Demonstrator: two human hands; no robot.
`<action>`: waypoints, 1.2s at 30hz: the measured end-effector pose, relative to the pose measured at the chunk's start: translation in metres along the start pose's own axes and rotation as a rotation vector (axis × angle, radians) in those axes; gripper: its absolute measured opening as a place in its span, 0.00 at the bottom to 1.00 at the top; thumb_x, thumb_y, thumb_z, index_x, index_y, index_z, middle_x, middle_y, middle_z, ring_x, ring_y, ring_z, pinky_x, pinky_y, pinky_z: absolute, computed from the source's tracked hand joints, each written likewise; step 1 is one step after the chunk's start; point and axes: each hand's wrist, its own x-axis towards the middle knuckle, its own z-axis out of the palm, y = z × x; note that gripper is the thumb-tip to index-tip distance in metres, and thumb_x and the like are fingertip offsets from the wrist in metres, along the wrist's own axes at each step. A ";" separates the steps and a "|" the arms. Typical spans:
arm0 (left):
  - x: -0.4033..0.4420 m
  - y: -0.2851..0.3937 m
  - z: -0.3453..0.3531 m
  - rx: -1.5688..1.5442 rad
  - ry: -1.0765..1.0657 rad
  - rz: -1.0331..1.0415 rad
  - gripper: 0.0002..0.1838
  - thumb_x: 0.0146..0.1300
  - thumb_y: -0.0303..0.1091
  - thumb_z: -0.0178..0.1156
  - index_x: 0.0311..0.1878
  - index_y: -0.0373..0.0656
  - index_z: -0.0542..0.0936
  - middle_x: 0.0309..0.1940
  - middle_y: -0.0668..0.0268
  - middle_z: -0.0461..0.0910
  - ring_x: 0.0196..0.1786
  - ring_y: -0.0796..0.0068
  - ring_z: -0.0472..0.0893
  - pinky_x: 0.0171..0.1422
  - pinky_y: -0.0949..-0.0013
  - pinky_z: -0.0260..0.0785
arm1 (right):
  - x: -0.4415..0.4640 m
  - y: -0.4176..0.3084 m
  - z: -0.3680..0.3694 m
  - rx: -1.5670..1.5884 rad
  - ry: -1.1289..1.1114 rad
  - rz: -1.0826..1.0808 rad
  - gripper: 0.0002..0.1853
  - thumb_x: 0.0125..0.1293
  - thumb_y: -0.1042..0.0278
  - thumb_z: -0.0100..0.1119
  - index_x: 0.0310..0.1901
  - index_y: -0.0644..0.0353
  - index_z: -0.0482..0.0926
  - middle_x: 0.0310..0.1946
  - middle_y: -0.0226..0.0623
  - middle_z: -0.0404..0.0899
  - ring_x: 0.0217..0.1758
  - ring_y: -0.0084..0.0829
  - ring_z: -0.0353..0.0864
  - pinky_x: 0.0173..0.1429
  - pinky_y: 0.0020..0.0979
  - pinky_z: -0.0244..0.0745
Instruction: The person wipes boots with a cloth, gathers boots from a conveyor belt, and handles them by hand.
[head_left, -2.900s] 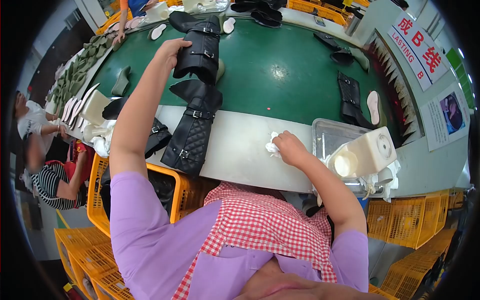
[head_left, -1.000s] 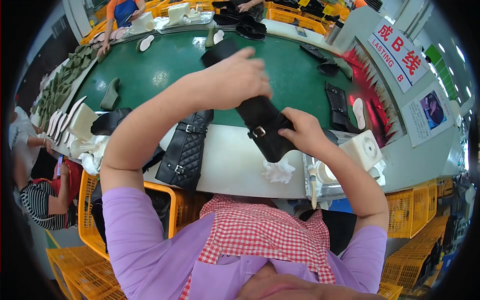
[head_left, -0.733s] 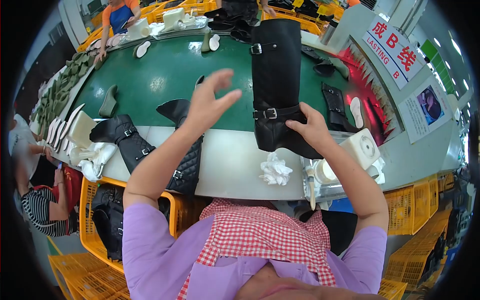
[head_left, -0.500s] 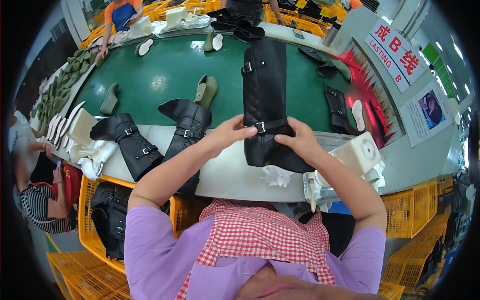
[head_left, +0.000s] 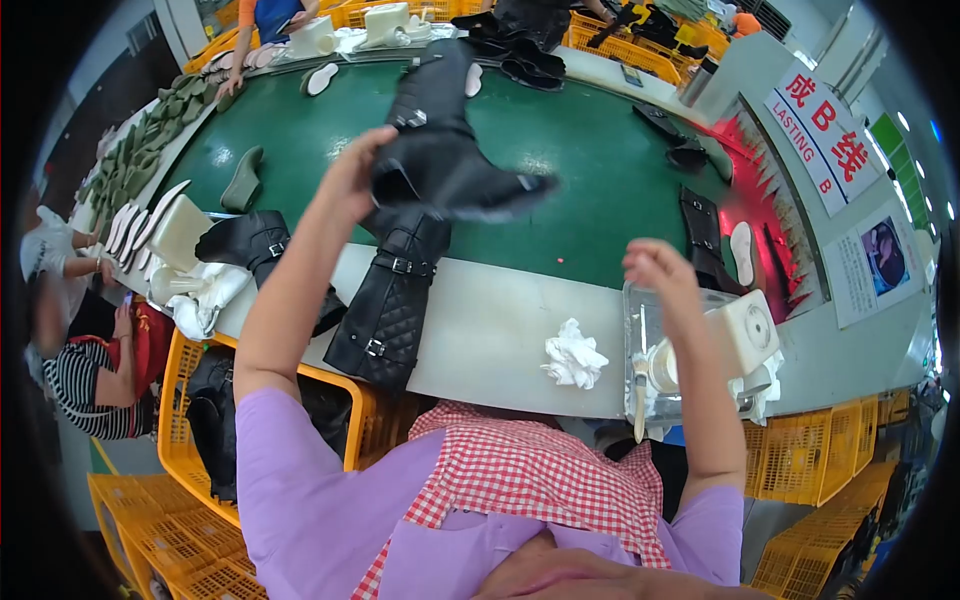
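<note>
1. One black boot is being held up by the left hand, its fingers bent around the near side; the thumb's place cannot be told.
2. That boot is over the green surface, shaft running away from the body, toe pointing right; one buckle is seen.
3. The right hand is raised near the clear tray, fingers bunched and half curled; whether they are met by the thumb cannot be told.
4. One quilted boot, two buckles, is laid across the white counter; another boot is partly hidden by the forearm.
5. One crumpled white cloth is seen beside the tray, where one white container, one round cup and one brush are held.
6. Black boots, uncountable, are contained in the yellow crate.
</note>
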 end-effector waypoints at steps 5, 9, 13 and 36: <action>0.072 0.061 -0.095 -0.203 0.174 0.202 0.11 0.60 0.40 0.62 0.41 0.44 0.81 0.36 0.65 0.86 0.40 0.65 0.85 0.52 0.58 0.78 | -0.054 0.047 0.026 0.008 -0.046 0.178 0.13 0.67 0.69 0.57 0.50 0.66 0.79 0.39 0.36 0.83 0.39 0.24 0.81 0.45 0.25 0.73; 0.112 0.074 -0.163 -0.140 0.597 0.237 0.14 0.55 0.41 0.66 0.42 0.47 0.80 0.35 0.67 0.84 0.39 0.66 0.84 0.46 0.57 0.79 | -0.083 0.053 0.028 0.048 0.006 0.286 0.13 0.67 0.71 0.57 0.50 0.68 0.78 0.39 0.38 0.83 0.40 0.25 0.81 0.47 0.25 0.74; 0.150 0.068 -0.221 -0.163 0.934 0.305 0.24 0.47 0.37 0.72 0.48 0.45 0.77 0.42 0.66 0.82 0.40 0.63 0.83 0.41 0.53 0.77 | -0.102 0.050 0.025 0.046 0.028 0.320 0.12 0.67 0.72 0.57 0.50 0.68 0.79 0.39 0.39 0.83 0.40 0.25 0.81 0.49 0.25 0.75; 0.022 0.000 -0.139 0.646 0.537 0.227 0.45 0.59 0.42 0.66 0.75 0.47 0.53 0.57 0.56 0.70 0.52 0.62 0.74 0.56 0.59 0.69 | -0.087 0.065 0.040 -0.849 -0.048 -0.294 0.25 0.51 0.65 0.70 0.53 0.57 0.79 0.56 0.47 0.75 0.57 0.48 0.70 0.63 0.42 0.65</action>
